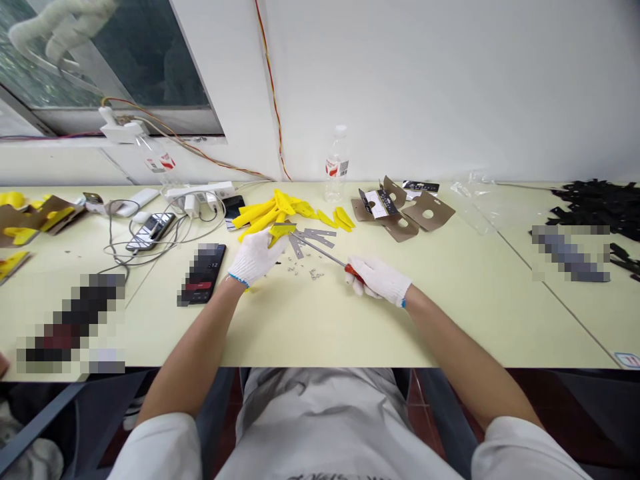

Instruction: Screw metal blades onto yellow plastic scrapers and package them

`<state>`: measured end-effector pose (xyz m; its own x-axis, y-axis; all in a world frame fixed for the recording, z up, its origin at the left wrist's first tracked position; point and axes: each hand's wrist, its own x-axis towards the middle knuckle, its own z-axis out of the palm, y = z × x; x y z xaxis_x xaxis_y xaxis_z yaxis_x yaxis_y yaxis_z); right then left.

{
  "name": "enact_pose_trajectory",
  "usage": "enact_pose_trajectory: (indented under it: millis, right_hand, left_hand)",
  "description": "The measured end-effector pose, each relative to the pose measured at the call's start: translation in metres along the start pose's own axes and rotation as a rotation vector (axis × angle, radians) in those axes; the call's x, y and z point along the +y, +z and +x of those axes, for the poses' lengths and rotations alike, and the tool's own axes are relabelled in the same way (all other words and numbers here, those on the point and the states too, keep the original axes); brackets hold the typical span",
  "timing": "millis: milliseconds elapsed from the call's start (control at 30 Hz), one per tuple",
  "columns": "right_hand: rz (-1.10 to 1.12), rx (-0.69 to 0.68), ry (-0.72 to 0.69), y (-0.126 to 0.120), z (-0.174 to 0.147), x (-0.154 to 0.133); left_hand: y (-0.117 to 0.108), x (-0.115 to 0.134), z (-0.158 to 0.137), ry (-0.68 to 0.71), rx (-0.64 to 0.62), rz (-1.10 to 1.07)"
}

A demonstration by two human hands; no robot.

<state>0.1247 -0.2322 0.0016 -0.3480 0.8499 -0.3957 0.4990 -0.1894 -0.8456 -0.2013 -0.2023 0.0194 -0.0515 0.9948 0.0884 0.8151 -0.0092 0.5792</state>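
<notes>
The left hand [256, 257] is closed on a yellow piece [282, 229]. The right hand [379, 277] grips a screwdriver [327, 255], shaft slanting forward-left toward it.

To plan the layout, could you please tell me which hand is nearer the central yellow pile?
Left. The left hand is just in front of the yellow pile; the right hand is farther off, toward the front right.
</notes>
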Motion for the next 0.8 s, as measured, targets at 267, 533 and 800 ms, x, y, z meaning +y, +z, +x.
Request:
enact_pose_trajectory:
  millis: [267, 533, 800]
  right_hand:
    - [-0.184, 0.135, -0.143, -0.005, 0.005, 0.007]
    - [-0.225, 0.171, -0.103, -0.013, 0.002, 0.004]
    - [-0.706, 0.51, 0.027, -0.036, 0.02, 0.013]
  left_hand:
    - [-0.003, 0.003, -0.001, -0.026, -0.013, -0.002]
    - [-0.004, 0.001, 0.002, -0.057, -0.015, -0.03]
    - [-0.004, 0.01, -0.002, -0.103, -0.071, -0.16]
